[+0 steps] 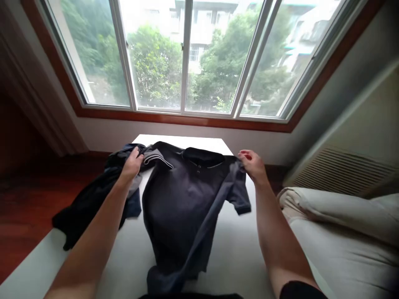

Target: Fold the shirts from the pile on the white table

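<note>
A dark short-sleeved polo shirt [183, 199] lies over the white table [237, 249], its collar toward the window and its lower part twisted and bunched near me. My left hand [132, 164] is closed on the shirt at its left sleeve, which has white stripes at the cuff. At the right shoulder, my right hand [252, 162] pinches the shirt's fabric, and the right sleeve hangs below it. A heap of dark clothes [90, 199] lies beside and partly behind my left forearm.
Beyond the table is a wide window [183, 62] with a brown frame. A pale sofa [346, 232] stands close on the right, with a slatted vent panel [339, 170] behind it. Reddish wooden floor [28, 207] and a curtain [40, 83] are at the left.
</note>
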